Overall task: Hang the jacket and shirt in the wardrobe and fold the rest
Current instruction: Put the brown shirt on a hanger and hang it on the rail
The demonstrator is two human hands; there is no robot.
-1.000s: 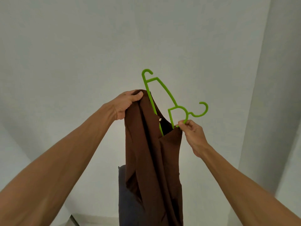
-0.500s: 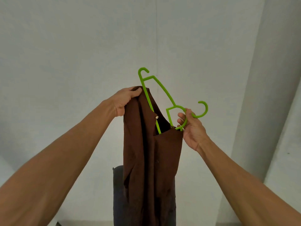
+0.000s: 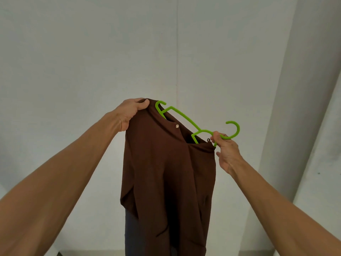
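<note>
I note left fingers (image 3: 142, 103) curled tight, pinching top edge of brown shirt (image 3: 166, 172); left hand (image 3: 130, 112) raised. Right fingers (image 3: 216, 135) pinch green hanger (image 3: 184, 117) below hook; right hand (image 3: 227, 152) just beside collar. Hanger tilted, partly inside neck opening. Shirt hangs mid-air before pale wall (image 3: 73, 52); dark garment (image 3: 132, 231) behind hem

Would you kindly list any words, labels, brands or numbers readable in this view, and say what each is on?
No text can be read in this view.
The brown shirt shows no print or tag; its button is too small to tell any marking.
The green hanger shows no lettering.
The wall is plain, with no signs.
</note>
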